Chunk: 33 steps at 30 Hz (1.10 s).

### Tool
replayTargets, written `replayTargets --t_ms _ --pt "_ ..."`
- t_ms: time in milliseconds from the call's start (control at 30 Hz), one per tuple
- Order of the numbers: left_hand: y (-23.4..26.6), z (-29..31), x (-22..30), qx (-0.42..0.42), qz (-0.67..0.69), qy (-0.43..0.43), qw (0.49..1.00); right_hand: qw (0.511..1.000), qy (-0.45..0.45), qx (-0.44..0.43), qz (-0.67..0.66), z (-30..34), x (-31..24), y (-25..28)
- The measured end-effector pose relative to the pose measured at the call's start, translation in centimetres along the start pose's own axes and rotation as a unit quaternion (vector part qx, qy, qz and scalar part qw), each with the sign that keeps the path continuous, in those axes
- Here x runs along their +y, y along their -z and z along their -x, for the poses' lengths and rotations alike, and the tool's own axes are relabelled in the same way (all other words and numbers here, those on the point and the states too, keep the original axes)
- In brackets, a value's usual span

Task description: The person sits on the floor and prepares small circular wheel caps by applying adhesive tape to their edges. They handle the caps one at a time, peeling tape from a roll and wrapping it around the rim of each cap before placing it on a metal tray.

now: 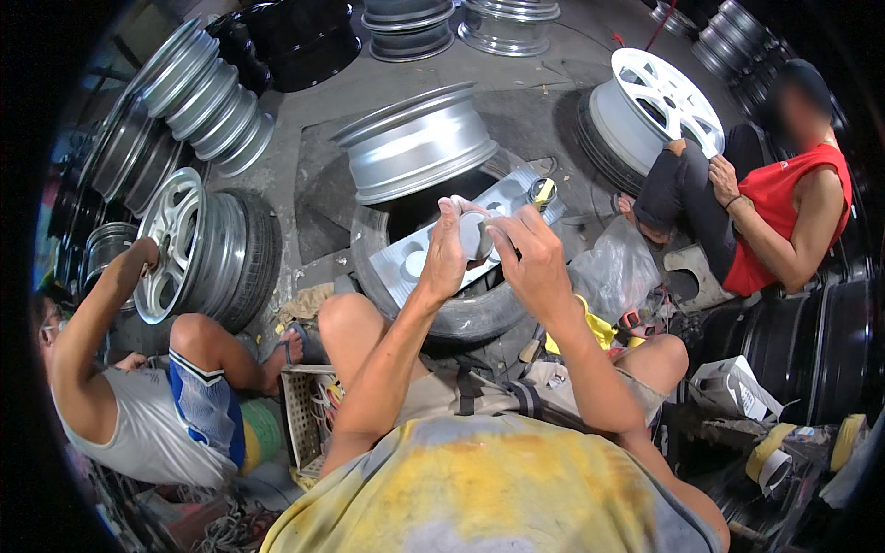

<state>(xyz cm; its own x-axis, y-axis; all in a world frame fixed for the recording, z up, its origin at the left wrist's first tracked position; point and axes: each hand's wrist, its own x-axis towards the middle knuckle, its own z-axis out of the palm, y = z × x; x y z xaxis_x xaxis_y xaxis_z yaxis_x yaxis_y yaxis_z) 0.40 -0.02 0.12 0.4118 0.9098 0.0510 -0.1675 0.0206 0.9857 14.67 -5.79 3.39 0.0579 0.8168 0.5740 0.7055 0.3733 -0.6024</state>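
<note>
From afar, I judged it best to steady the small grey disc (474, 236) above the silver panel (403, 283) with the left hand (446, 251), half curled around its edge, the right hand (535, 258), bent-fingered, working lightly opposite, its hold unclear to me.

grey disc (474, 238) partly hidden, black wheel (304, 46) cut off

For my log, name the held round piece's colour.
The round piece is grey, best seen in the head view.
</note>
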Motion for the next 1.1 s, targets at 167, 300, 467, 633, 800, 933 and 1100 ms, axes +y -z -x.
replayTargets --t_ms 167,300,467,633,800,933,1100 --pt "-0.2 -0.5 -1.2 0.044 -0.024 -0.066 0.997 0.998 -0.042 0.016 -0.032 3.3 -1.4 -1.3" --pt "-0.6 -0.4 -0.8 0.019 0.041 -0.017 0.999 0.993 -0.079 0.002 -0.087 2.9 -2.6 -1.8" --pt "-0.3 -0.4 -2.3 -0.046 0.207 0.058 0.976 0.988 -0.078 0.067 -0.118 -0.1 -1.6 -1.7" --pt "1.2 -0.6 -0.5 -0.121 0.143 0.101 0.977 0.963 -0.202 0.120 -0.135 0.5 0.4 0.9" --pt "0.3 -0.6 -1.4 -0.107 0.060 0.088 0.988 0.985 -0.129 0.092 -0.072 2.1 0.4 -0.4" --pt "0.0 -0.4 0.3 -0.077 0.112 0.135 0.982 0.981 -0.140 0.121 -0.052 2.2 0.6 -0.5" --pt "0.7 -0.8 0.2 -0.036 0.016 -0.017 0.999 0.985 -0.104 0.128 -0.049 1.9 1.1 -0.1"
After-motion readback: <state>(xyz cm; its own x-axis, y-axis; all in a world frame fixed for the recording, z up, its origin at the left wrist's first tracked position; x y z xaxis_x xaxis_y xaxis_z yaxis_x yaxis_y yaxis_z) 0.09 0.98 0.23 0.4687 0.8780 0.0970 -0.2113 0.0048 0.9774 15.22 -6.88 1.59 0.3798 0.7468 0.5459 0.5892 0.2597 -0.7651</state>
